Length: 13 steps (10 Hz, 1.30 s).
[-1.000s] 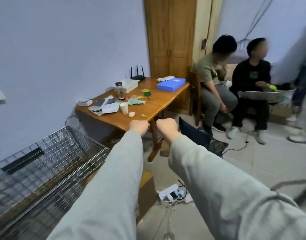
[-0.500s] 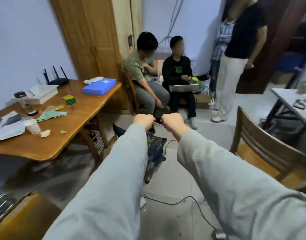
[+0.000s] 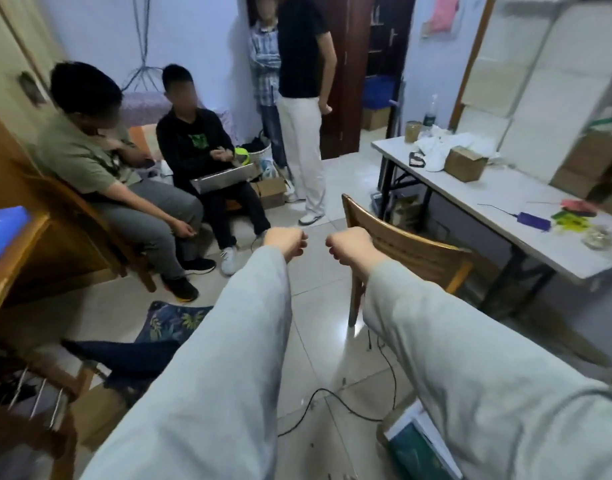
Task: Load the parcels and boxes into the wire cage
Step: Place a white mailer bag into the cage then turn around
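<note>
While both arms reach out over the tiled floor (image 3: pixel 311 299), a white table (image 3: pixel 526 202) stands behind the wooden chair (image 3: pixel 408 247), and a small cardboard box (image 3: pixel 465 163) sits on that table. Just in front of the chair, the left hand (image 3: pixel 286 241) and right hand (image 3: pixel 349 244) are curled into fists, holding nothing.

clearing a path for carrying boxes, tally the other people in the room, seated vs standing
seated: 2, person in an olive shirt and person in a black top with a laptop
standing: 2, person in a black t-shirt and white trousers and person in a checked shirt
total: 4
</note>
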Motion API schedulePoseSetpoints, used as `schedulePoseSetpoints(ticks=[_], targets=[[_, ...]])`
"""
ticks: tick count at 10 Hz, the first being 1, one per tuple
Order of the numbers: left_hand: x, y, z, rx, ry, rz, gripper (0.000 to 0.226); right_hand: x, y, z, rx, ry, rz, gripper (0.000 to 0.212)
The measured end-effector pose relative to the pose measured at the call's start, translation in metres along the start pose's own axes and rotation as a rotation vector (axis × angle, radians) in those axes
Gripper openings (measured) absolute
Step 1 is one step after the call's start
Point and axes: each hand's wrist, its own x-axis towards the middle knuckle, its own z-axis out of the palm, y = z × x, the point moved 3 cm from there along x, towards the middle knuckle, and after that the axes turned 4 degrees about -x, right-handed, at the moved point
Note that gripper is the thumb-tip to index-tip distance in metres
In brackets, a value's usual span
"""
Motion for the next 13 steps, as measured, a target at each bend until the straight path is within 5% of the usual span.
schedulePoseSetpoints(ticks=[6,9,13], targets=[[0.063,0.003,0.133,0.224,-0.439,-0.009,0.024,0.002,0.100,-0.156,-0.022,0.527,0.375,0.009],[0.048,-0.017,0.232,0.303,-0.672,-0.062,0.022,-0.012,0.175,-0.207,-0.016,0.568,0.519,0.008],[0.118,-0.052,0.413,0.471,-0.703,-0.094,0.023,0.056,0.296,-0.290,0.006,0.621,0.640,0.022]])
